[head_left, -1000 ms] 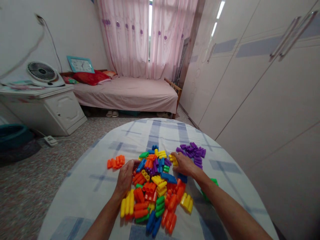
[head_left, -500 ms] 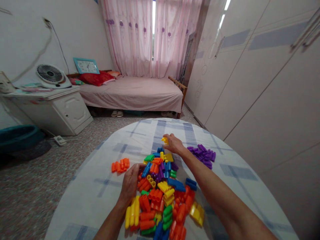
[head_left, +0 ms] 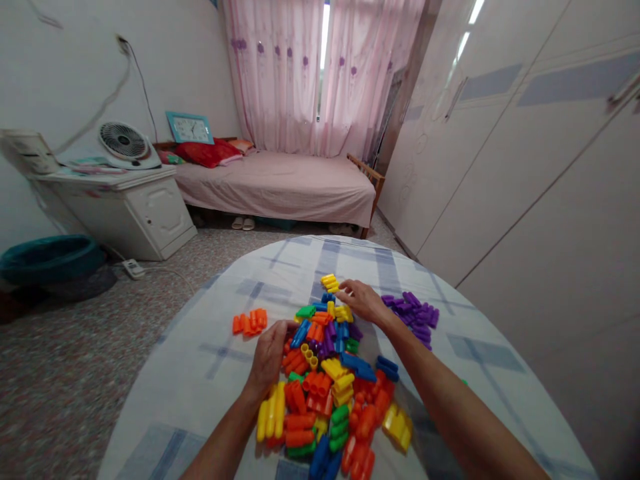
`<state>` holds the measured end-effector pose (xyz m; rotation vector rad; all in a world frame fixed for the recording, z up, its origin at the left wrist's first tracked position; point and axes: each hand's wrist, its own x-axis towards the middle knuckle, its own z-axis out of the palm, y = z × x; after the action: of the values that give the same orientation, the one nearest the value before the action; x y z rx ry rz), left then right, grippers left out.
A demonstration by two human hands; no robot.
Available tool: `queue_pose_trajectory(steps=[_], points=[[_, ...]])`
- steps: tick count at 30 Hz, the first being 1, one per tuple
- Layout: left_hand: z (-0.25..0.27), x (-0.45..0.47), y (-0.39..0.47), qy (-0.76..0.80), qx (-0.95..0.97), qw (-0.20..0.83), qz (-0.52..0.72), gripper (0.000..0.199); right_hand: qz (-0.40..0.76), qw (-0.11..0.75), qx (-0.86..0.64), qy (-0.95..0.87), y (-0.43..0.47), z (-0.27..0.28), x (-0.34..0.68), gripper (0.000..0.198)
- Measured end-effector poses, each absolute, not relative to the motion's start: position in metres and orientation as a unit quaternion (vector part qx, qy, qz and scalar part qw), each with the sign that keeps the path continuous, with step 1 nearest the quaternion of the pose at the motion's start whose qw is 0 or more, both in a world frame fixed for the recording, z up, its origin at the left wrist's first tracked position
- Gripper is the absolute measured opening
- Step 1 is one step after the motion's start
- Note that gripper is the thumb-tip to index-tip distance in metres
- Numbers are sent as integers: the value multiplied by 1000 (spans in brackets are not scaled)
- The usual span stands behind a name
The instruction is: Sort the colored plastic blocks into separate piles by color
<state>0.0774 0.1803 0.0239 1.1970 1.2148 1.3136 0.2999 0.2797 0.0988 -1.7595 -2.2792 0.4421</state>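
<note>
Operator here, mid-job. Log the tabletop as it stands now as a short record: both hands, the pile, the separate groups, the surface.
left hand: against the pile's left side
right hand: beside far yellow pieces; contact unclear
pile: mixed red-orange, yellow, green, blue, purple
orange group: apart, left of pile
purple group: apart, right of right hand
surface: patterned cloth

Green piece (head_left: 465, 383) mostly behind right forearm (head_left: 443, 383)
</note>
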Motion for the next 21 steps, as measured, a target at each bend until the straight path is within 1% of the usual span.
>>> queue_pose_trajectory(steps=[2, 4, 6, 9, 13, 17, 21], points=[[27, 78, 180, 501, 491, 469, 536, 44, 159, 89, -625, -759, 265, 98, 299, 45], [30, 78, 180, 505, 490, 467, 536, 43, 143, 72, -647, -745, 255, 95, 293, 54], [30, 78, 180, 506, 487, 467, 538, 42, 128, 70, -660, -737, 252, 91, 284, 56], [30, 78, 180, 501, 489, 467, 539, 41, 123, 76, -670, -728, 254, 87, 276, 46], [32, 79, 179, 500, 493, 469, 536, 42, 163, 105, -659, -726, 258, 83, 277, 27], [30, 79, 180, 491, 493, 473, 541, 42, 199, 141, -637, -732, 260, 82, 286, 22], [22, 78, 181, 484, 490, 481, 542, 43, 242, 198, -634, -708, 265, 82, 303, 15]])
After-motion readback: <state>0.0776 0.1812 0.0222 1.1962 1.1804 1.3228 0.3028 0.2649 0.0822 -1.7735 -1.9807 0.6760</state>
